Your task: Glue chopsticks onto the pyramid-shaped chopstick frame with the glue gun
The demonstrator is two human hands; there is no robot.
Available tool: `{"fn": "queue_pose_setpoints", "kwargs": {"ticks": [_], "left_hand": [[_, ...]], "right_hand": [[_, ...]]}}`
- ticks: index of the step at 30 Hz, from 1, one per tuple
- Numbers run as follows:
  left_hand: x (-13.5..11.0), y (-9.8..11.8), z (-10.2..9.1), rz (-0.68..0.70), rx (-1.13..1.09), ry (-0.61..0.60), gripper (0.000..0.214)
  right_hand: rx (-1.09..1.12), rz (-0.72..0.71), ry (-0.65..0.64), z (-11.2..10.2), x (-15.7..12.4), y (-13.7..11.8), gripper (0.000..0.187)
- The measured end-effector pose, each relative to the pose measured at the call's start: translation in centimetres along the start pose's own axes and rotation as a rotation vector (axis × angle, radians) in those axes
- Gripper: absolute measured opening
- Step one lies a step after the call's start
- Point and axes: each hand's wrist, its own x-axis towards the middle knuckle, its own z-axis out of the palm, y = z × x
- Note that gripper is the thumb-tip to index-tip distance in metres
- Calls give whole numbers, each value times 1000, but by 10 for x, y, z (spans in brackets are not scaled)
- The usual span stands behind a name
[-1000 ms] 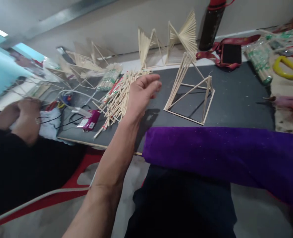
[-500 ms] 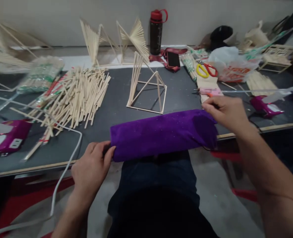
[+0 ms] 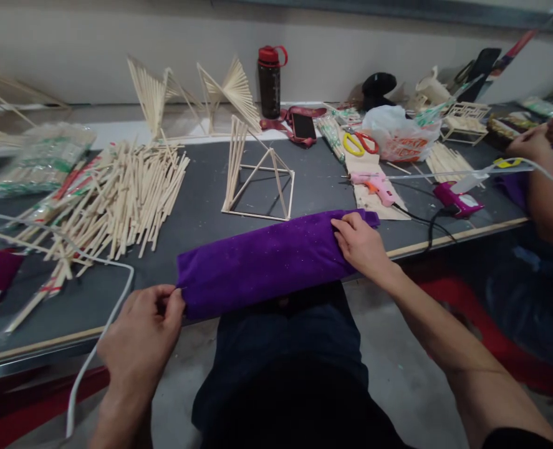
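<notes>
A folded purple cloth (image 3: 262, 265) lies across the near edge of the dark table, partly over my lap. My left hand (image 3: 140, 324) pinches its left end between thumb and fingers. With bent fingers my right hand (image 3: 358, 243) grips the top of the cloth near its right end; the thumb is hidden. Just beyond the cloth stands a small frame of wooden sticks (image 3: 257, 216), touched by neither hand. A pink glue gun (image 3: 374, 187) lies on cardboard past my right hand.
Loose wooden sticks (image 3: 136, 193) are heaped on the left, crossed by a white cable (image 3: 103, 260). Farther back are stick models (image 3: 148, 93), a bottle (image 3: 270, 84), a phone (image 3: 303, 128), scissors (image 3: 353, 144) and a plastic bag (image 3: 402, 134). Another person's arm (image 3: 550, 181) is at right.
My right hand has moved inward along the cloth, and its right end, loose and drooping before, now lies flatter. The view has turned right, bringing another person into sight.
</notes>
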Motion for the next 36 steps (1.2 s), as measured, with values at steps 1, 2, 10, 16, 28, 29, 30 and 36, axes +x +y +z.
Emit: {"fn": "queue_pose_setpoints", "kwargs": {"ticks": [1,2,10,16,28,29,30,36], "left_hand": [[0,-2,-1,-6,-4,-4,18],[0,-3,-3,-14,-8,-7,18],[-2,2,-4,-88,-67,24,18],[-8,-2,-2,-105,-175,22,14],[-11,-1,-12,33,-87,14,11],[-9,4,-19,59,-92,52,11],[-5,12,-26,79,-129,108,12],[65,100,-29,129,-827,423,18]], "right_hand": [[-12,-12,-3,0,1,-2,34],[-22,-24,-4,0,1,-4,34],[21,-96,-4,0,3,-15,34],[108,-89,-25,-3,4,-9,33],[0,-117,92,-14,-20,14,24],[-20,-144,104,-19,-15,11,23],[-21,-171,125,-26,-8,6,23],[346,-271,345,-60,77,-52,18]]}}
